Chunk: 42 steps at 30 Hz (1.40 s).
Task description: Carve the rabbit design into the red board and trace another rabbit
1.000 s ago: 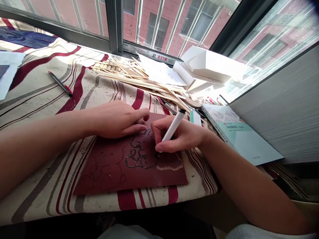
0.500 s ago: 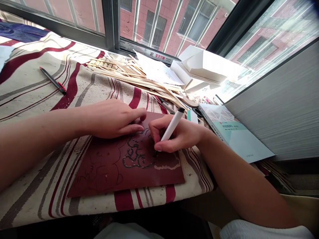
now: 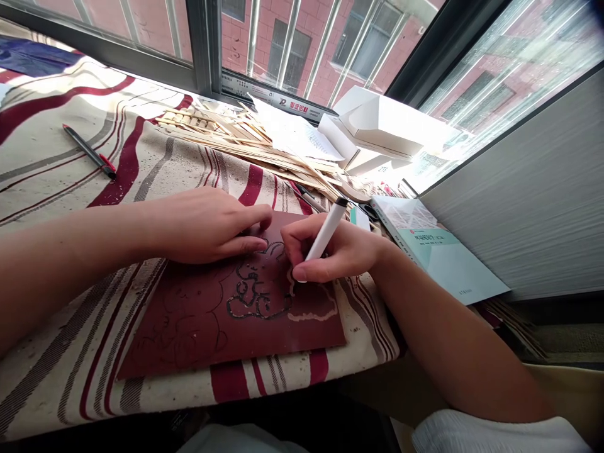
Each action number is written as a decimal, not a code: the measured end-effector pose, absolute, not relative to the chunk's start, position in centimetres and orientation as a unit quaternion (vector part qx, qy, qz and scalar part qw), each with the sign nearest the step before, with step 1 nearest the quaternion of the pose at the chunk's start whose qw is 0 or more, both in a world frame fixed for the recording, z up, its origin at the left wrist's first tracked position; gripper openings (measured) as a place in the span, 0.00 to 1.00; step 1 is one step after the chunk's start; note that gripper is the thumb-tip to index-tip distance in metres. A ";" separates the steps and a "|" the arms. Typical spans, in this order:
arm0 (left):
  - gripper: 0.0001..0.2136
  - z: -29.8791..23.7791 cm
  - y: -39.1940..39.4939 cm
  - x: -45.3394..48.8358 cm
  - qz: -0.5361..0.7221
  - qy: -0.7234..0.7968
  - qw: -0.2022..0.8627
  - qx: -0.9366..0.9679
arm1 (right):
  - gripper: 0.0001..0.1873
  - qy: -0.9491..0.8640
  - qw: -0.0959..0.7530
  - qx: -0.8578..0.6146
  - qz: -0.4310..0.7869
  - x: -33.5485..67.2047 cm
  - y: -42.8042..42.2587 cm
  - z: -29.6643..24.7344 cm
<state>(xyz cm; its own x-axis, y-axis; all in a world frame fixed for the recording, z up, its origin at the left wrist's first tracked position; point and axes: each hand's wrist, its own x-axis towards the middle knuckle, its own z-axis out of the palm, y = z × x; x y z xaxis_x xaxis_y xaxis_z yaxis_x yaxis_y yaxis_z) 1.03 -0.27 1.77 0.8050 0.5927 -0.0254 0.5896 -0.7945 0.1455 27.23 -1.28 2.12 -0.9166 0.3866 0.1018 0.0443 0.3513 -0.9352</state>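
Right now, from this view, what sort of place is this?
Probably a craft spot by a window: a striped cloth, a pile of thin wooden sticks, and a dark red sheet with drawn lines.

The drawing sheet (image 3: 189, 333) lies flat on the cloth cover (image 3: 56, 296), near its front edge. A pen (image 3: 89, 151) lies on the cloth, behind and left of the sheet. Wooden strips (image 3: 245, 141) are piled behind the sheet, along the window frame (image 3: 204, 44). Papers (image 3: 297, 135) lie right of the strips, cardboard boxes (image 3: 382, 123) further right. A book (image 3: 438, 258) lies right of the sheet, beside the wall panel (image 3: 519, 189).
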 end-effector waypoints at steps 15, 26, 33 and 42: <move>0.16 1.8 -0.3 1.0 0.008 0.310 0.072 0.948 | 0.14 -0.823 0.149 -0.141 0.530 27.0 -1.6 2.3; 0.16 1.7 -0.3 1.1 0.024 0.303 0.073 0.950 | 0.16 -0.824 0.121 -0.159 0.530 27.3 -1.5 2.3; 0.19 2.1 -0.6 1.4 -0.013 0.332 0.081 0.940 | 0.14 -0.827 0.138 -0.144 0.525 27.4 -1.5 2.4; 0.18 2.1 -0.5 1.2 -0.012 0.326 0.071 0.943 | 0.14 -0.831 0.135 -0.159 0.516 27.4 -1.7 2.5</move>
<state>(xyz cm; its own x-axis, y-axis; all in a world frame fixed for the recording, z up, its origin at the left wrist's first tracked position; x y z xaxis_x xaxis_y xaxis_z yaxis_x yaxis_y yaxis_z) 1.25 -0.53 2.09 0.7875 0.6124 -0.0684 0.6158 -0.7777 0.1268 27.36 -1.68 2.51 -0.9132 0.4031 0.0593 0.1252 0.4162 -0.9006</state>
